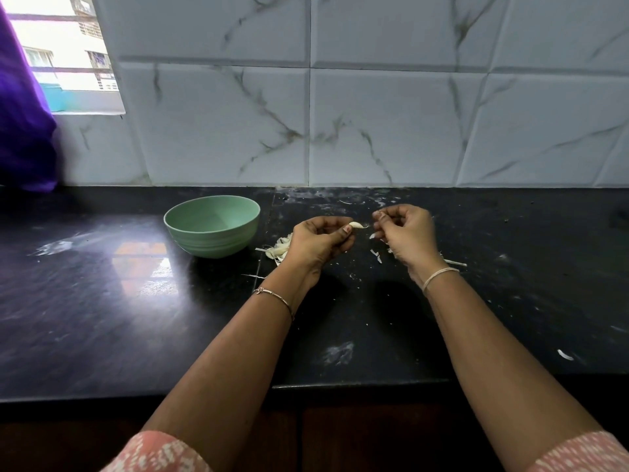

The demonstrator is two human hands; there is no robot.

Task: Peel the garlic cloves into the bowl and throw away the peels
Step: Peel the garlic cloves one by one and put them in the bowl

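Observation:
My left hand (321,238) pinches a pale garlic clove (356,225) between thumb and fingers, its tip pointing right. Just to its right, my right hand (405,235) has its fingers curled, apparently pinching a thin strip of peel that runs off the clove's tip. Both hands hover above the black counter (136,318). A green bowl (212,224) stands to the left of my left hand; its visible inside looks empty. A small heap of garlic cloves and peels (279,250) lies between the bowl and my left hand, partly hidden by the hand.
Loose peel scraps (376,255) lie under and around my right hand, with one more (565,354) near the counter's front right. A tiled wall (374,124) closes the back. A purple curtain (23,131) hangs at the far left by a window.

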